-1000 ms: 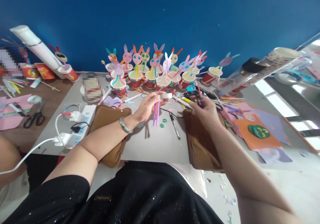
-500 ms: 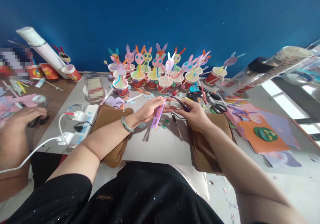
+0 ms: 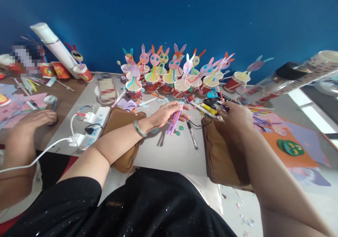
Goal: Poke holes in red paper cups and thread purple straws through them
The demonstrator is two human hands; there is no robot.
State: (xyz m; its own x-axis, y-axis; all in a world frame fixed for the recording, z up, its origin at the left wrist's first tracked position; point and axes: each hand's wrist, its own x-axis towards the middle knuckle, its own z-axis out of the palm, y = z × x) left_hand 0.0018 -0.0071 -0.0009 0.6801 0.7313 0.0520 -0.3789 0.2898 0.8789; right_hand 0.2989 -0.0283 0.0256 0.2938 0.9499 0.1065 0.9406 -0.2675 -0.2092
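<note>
My left hand (image 3: 167, 113) is closed over the middle of the table, pinching a small bundle of thin purple and orange strips (image 3: 174, 122) that hang down from the fingertips. To the right, my right hand (image 3: 237, 116) reaches palm down over a pile of tools. Its fingers curl around a dark purple tool (image 3: 224, 106), mostly hidden beneath them. Beside those fingers lie a yellow tube (image 3: 209, 108) and dark tools. Below and between the hands, a clear pen (image 3: 192, 135) and small green paper pieces (image 3: 180, 130) lie on the table.
Red paper cups (image 3: 182, 89) with rabbit-faced paper figures stand along the blue wall. Brown pouches (image 3: 224, 152) flank the work area. A power strip (image 3: 96, 128) with white cables is at left, near a co-worker's hand (image 3: 39, 119). Orange paper (image 3: 274, 138) lies at right.
My right hand has moved away from the left, to the right over the tool pile, with the dark tool. My left hand keeps the strips. The view has shifted slightly.
</note>
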